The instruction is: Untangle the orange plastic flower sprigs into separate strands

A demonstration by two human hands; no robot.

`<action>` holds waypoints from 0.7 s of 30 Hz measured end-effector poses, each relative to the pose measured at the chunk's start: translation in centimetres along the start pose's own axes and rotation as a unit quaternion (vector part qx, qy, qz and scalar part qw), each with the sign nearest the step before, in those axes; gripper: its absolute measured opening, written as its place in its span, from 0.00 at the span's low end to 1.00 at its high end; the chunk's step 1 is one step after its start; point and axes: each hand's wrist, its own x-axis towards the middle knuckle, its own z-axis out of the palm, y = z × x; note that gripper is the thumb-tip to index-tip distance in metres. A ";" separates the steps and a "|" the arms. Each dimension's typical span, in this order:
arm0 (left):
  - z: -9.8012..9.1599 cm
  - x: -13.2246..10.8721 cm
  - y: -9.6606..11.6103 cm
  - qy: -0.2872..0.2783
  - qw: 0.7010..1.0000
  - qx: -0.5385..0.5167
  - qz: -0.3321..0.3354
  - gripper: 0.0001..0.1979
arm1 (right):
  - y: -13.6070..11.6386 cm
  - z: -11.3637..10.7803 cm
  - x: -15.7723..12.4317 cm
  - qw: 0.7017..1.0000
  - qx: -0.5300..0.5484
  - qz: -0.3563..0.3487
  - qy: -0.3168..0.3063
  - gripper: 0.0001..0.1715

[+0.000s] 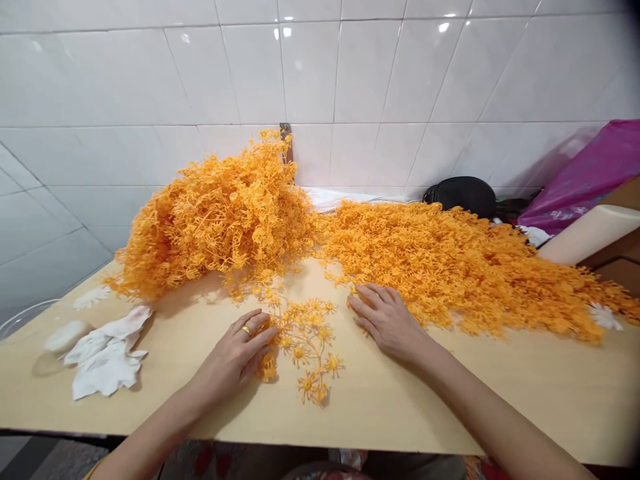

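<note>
A sprig of orange plastic flowers [306,347] lies flat on the wooden table [390,407], between my two hands. My left hand [239,352], with a gold ring on one finger, rests on the sprig's left side, fingers stretched out over the flowers. Fingers spread and palm down, my right hand [386,319] lies flat on the table at the near edge of a wide heap of loose orange flowers [465,267]. A taller tangled pile of orange sprigs [215,217] rises behind my left hand.
White gloves [107,352] lie crumpled at the table's left, beside a clear container [20,319]. A black object [457,195], a magenta bag [590,170] and a cream roll [590,233] sit at the back right. A white tiled wall [320,73] stands behind.
</note>
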 end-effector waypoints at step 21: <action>-2.0 -1.8 8.2 0.095 0.941 -0.277 -0.169 0.08 | -7.7 -1.3 -3.8 0.959 0.277 0.067 0.012 0.06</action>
